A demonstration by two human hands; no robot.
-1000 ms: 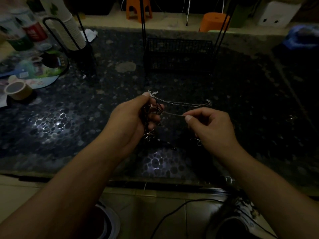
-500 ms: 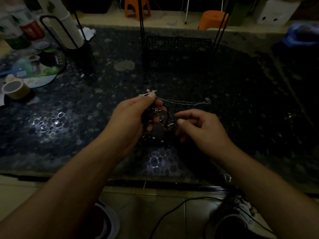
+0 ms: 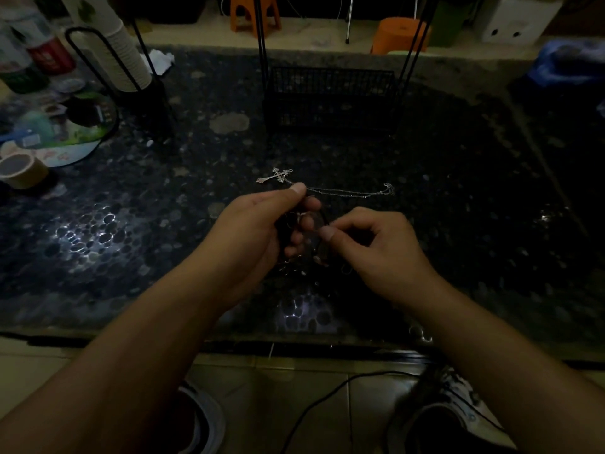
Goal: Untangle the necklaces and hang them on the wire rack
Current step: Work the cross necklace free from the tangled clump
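Nearest the camera, two bare forearms reached up from the bottom corners over a tiled floor, where a dark cable (image 3: 330,393) snaked between two shoes. Past the front edge of the dark pebbled desk (image 3: 131,257), the left hand (image 3: 248,237) was clenched on a bunch of tangled necklaces (image 3: 302,234), thumb pressed on top and fingers curled beneath; dark loops and small charms drooped below the fist, too dim to separate. The right hand (image 3: 376,247), just beside it, pinched a strand of that same bunch between thumb and forefinger, so both grips were closed on the jewellery. Just beyond the left thumb a silver cross pendant (image 3: 276,176) stuck out, and its fine silver chain (image 3: 353,191) ran rightward from the thumb, above the right hand; whether it lay on the desk or hung clear was hard to tell. Farther back stood the black wire rack (image 3: 330,93), its mesh basket low and thin uprights rising out of view. At far left sat a roll of tape (image 3: 21,170), a stack of paper cups (image 3: 126,60) in a black holder, and bottles
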